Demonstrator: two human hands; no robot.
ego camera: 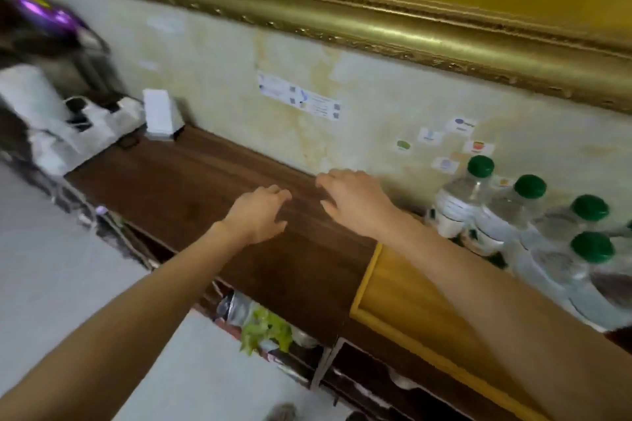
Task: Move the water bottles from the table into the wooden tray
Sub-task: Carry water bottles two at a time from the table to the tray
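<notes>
Both grips are released and hold nothing: the left hand (258,212) and right hand (354,196) hover side by side with loosely spread fingers over the dark wooden worktop (191,188). To the right, the water bottles (513,225) with green caps stand clustered by the wall, just behind the wooden tray (367,284), which the right forearm crosses.
</notes>
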